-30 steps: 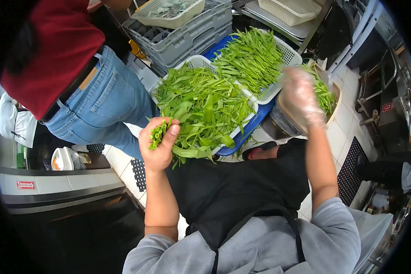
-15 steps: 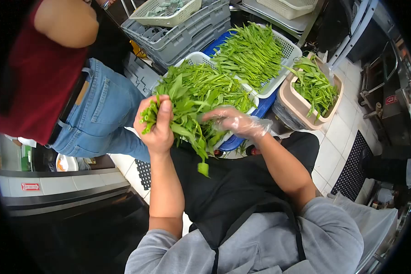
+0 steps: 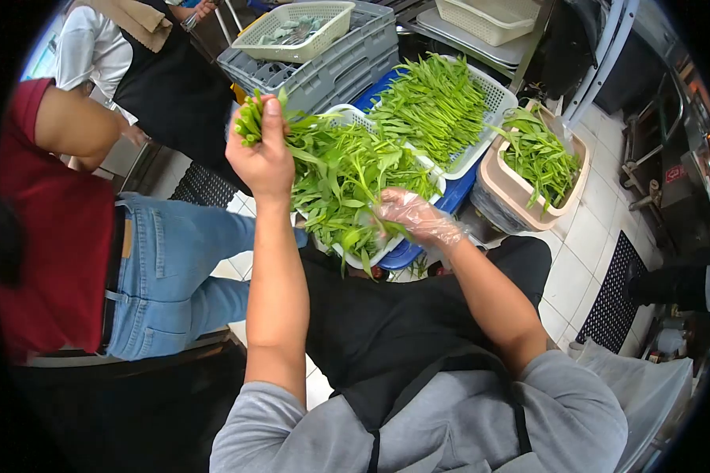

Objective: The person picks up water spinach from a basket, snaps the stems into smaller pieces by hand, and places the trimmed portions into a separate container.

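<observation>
My bare left hand (image 3: 264, 150) is closed round a bunch of green stems (image 3: 248, 118), cut ends up, leaves trailing right over the near basket. My right hand (image 3: 414, 214), in a clear plastic glove, is at the leaves at that basket's front right; its fingers are curled and partly hidden by leaves, and what they hold is unclear. Leafy greens (image 3: 339, 165) heap over the near white basket (image 3: 390, 246). Behind it, a second white basket (image 3: 501, 98) holds greens lying in rows (image 3: 434, 102).
A beige bin (image 3: 562, 213) with greens stands at the right. Grey crates (image 3: 315, 75) carry a cream basket (image 3: 296, 51) at the back. A person in a red shirt (image 3: 55, 236) stands close on my left, another in a black apron (image 3: 177, 94) beyond. Black mats (image 3: 607, 292) lie on the floor.
My left hand has moved up and away with the bunch. My right hand has moved slightly right, into the leaves. The person in red has shifted, and the person in the black apron shows more.
</observation>
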Tool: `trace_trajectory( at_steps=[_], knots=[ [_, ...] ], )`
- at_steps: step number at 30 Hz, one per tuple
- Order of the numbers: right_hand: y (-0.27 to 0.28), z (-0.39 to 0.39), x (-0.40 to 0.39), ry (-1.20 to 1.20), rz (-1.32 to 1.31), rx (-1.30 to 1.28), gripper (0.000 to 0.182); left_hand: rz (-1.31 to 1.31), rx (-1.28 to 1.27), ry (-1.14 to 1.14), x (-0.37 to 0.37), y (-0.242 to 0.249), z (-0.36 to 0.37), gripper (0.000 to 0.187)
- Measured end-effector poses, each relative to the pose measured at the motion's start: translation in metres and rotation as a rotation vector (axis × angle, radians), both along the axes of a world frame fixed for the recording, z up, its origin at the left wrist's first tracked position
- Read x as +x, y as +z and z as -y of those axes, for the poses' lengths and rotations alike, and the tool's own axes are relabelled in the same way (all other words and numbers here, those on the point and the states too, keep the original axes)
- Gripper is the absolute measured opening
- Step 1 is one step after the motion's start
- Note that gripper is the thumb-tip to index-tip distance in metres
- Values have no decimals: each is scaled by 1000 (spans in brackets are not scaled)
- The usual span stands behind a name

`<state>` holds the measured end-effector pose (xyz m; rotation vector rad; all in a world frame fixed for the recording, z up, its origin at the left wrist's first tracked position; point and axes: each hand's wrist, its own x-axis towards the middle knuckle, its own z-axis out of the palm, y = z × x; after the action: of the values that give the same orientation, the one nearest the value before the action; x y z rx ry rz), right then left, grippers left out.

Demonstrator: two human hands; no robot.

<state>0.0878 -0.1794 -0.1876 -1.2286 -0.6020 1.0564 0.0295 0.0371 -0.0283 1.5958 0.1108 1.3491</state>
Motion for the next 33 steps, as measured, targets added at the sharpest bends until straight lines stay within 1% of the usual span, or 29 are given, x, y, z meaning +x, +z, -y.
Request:
trace_trajectory(
  at_steps=[2, 3, 4, 5, 6, 7, 8, 10, 11, 12, 14, 15, 18, 19, 22, 24, 25, 26, 27, 28, 29, 30, 32, 33],
  knots=[
    [15, 8, 17, 26, 133, -169, 34, -12, -3, 78, 0, 5, -13, 16],
    [42, 18, 20, -16, 543, -294, 35, 50, 24, 136, 1, 8, -19, 15],
    [42, 23, 27, 10, 647, -305, 37, 109, 51, 193, 1, 14, -18, 15],
    [43, 28, 36, 34, 752, -316, 40, 9, 155, 266, -8, 20, -14, 11],
    [44, 30, 42, 57, 855, -329, 45, -149, 316, 181, -17, 29, -5, 12],
    [72, 33, 41, 132, 736, -356, 49, -307, 476, 95, -26, 36, 3, 15],
    [71, 32, 46, 138, 820, -349, 49, -465, 635, 10, -32, 39, 10, 20],
    [68, 31, 55, 148, 996, -326, 47, -648, 763, -213, -30, 24, 39, 35],
    [82, 32, 49, 109, 1068, -288, 44, -770, 799, -281, -25, 15, 49, 37],
    [87, 30, 50, 140, 1067, -304, 43, -891, 834, -350, -20, 4, 56, 39],
    [95, 27, 57, 196, 1062, -341, 40, -1033, 872, -359, -10, -18, 58, 37],
    [90, 29, 57, 94, 1123, -197, 27, -1116, 814, -357, -8, -22, 60, 34],
    [86, 32, 62, 23, 1227, -186, 26, -1151, 821, -300, -7, -31, 53, 29],
    [87, 33, 64, 37, 1238, -163, 26, -1160, 826, -291, -7, -32, 52, 25],
    [88, 32, 67, 59, 1256, -104, 25, -1219, 803, -346, -8, -32, 50, 22],
    [84, 28, 66, 33, 1263, -83, 23, -1186, 861, -341, -8, -38, 47, 21],
    [79, 25, 68, 58, 1309, -76, 22, -1160, 894, -348, -4, -40, 47, 21],
    [72, 26, 71, 76, 1358, -89, 21, -1116, 952, -300, -3, -41, 49, 20],
    [67, 28, 69, 11, 1383, -16, 16, -1059, 1005, -267, -7, -43, 52, 20],
    [62, 32, 63, -71, 1465, -5, 10, -997, 1052, -240, -9, -45, 58, 19],
    [54, 30, 55, -253, 1613, 44, 11, -1028, 1024, -243, -10, -40, 67, 19],
    [68, 34, 37, -318, 1728, -62, 11, -1066, 996, -237, -14, -32, 74, 19],
    [67, 41, 31, -469, 1766, -94, 12, -1250, 1005, -190, -21, -26, 79, 18],
    [70, 51, 41, -461, 1780, -219, 11, -1290, 977, -157, -27, -16, 81, 18]
  ],
)
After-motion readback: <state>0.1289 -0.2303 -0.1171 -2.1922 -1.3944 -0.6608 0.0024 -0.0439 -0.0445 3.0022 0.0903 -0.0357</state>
